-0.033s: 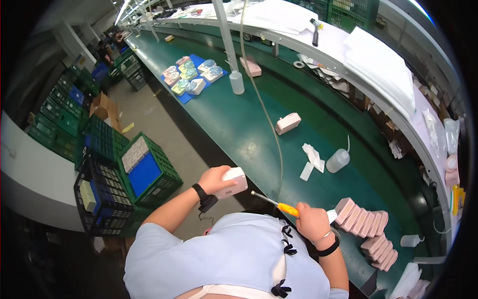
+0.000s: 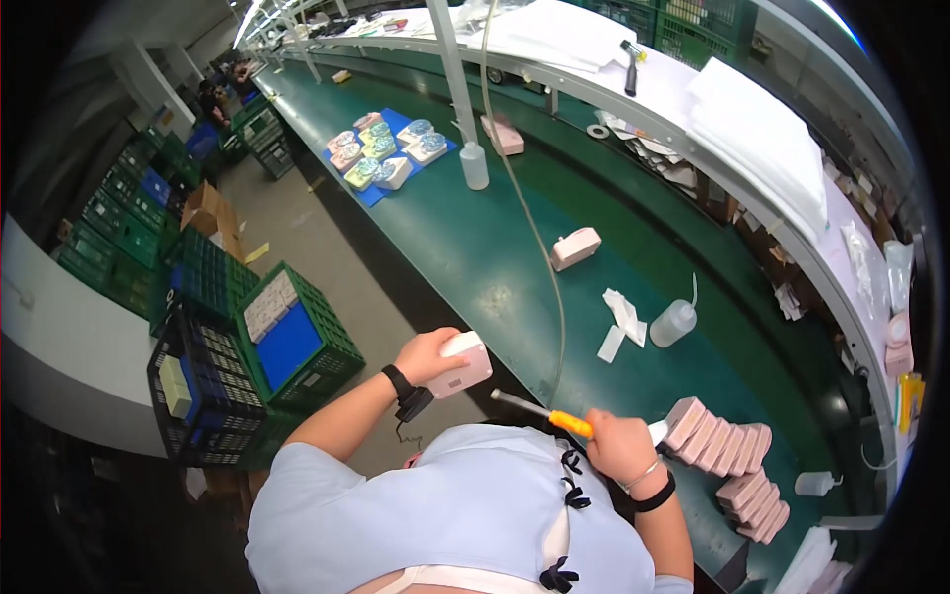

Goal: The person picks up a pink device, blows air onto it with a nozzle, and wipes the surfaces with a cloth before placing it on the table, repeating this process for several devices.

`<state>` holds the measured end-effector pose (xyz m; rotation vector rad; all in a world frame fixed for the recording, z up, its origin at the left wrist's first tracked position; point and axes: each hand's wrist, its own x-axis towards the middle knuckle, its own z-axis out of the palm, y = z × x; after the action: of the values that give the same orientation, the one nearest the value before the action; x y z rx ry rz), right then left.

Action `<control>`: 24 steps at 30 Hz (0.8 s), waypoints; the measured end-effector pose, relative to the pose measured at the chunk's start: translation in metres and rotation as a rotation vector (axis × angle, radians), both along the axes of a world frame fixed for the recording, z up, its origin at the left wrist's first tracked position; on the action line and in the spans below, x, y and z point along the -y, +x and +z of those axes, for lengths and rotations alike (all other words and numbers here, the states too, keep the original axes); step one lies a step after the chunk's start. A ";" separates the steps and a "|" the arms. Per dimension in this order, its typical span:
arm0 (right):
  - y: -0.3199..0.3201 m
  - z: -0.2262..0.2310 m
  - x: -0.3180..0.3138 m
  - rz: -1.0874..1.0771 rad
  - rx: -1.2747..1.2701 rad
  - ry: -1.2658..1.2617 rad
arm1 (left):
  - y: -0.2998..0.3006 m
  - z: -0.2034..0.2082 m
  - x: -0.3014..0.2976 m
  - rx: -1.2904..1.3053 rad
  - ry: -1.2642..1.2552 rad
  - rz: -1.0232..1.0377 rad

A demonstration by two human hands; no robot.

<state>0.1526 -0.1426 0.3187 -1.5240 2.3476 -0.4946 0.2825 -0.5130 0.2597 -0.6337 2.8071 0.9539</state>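
Note:
My left hand (image 2: 427, 358) is closed around a small pale pink plastic case (image 2: 462, 366), holding it up beside the near edge of the green bench. Its broad face is tilted up, and part of its white side shows by my fingers. In my closed right hand (image 2: 621, 447) is a screwdriver (image 2: 569, 424) with an orange handle. The metal shaft points left toward the case, and its tip stays apart from it. A white piece (image 2: 658, 432) shows beyond my right fist; I cannot tell what it is. Stacked pink cases (image 2: 717, 436) lie right of that hand.
On the green bench (image 2: 435, 233) are another pink case (image 2: 575, 248), crumpled white tissue (image 2: 623, 322) and squeeze bottles (image 2: 674, 323). A hose (image 2: 537, 238) hangs across it. Patterned cases lie on a blue sheet (image 2: 371, 195) farther off. Green crates (image 2: 336, 361) stand at left. A strap with a cord circles my left wrist.
The screwdriver tip has shifted slightly left, toward the pink case. My left hand keeps its hold, and the whole view has moved a little.

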 end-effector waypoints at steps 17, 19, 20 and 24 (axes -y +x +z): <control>-0.022 -0.026 0.007 -0.127 0.045 -0.067 | 0.060 -0.043 -0.023 0.263 2.938 0.735; -0.017 -0.022 0.014 -0.159 0.023 -0.021 | 0.065 -0.044 -0.026 0.133 3.004 0.808; -0.016 -0.020 0.017 -0.138 0.122 -0.071 | 0.063 -0.045 -0.023 0.121 3.016 0.768; -0.013 -0.023 0.022 -0.086 0.211 -0.057 | 0.062 -0.049 -0.009 -0.008 2.963 0.683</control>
<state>0.1397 -0.1642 0.2954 -1.3269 2.2596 -0.7118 0.3450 -0.5045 0.2104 -0.4743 -0.8869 2.6928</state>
